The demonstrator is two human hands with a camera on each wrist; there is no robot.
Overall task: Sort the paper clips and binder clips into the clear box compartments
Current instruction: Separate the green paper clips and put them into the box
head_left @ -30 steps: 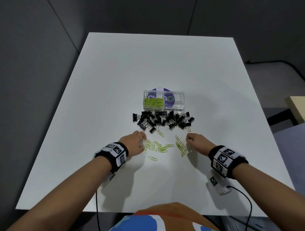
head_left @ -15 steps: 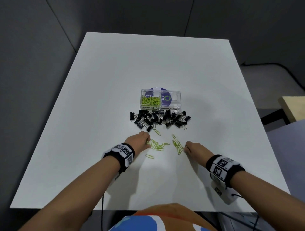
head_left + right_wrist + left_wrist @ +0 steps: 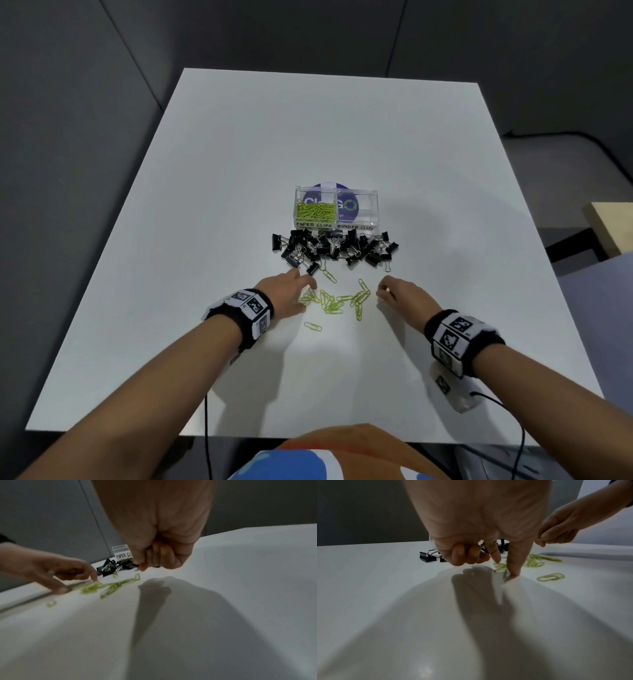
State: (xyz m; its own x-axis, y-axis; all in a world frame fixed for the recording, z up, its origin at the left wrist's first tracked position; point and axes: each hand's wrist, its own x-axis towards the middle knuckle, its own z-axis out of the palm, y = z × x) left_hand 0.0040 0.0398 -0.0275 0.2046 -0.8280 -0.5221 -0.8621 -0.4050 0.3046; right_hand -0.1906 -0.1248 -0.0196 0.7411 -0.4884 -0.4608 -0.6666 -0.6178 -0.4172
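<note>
A clear two-compartment box (image 3: 371, 219) stands mid-table, with green paper clips (image 3: 315, 210) in its left compartment. Black binder clips (image 3: 334, 248) lie heaped in front of it. Loose green paper clips (image 3: 337, 298) are scattered nearer me. My left hand (image 3: 305, 291) is at their left end. In the left wrist view its thumb (image 3: 513, 569) presses a clip on the table, and its curled fingers (image 3: 464, 555) hold a clip. My right hand (image 3: 383, 291) hovers at the right end. In the right wrist view its fingers (image 3: 161, 557) are curled tight, apparently on clips.
The white table (image 3: 205, 205) has dark walls behind it and open surface all round the clips. A single paper clip (image 3: 312, 326) lies apart, nearer me. A wooden edge (image 3: 613, 226) shows off the table at the right. Cables hang from both wrists.
The loose paper clips lie more bunched than a second ago. Both hands stay at the ends of the scatter; the right hand has lifted a little off the table.
</note>
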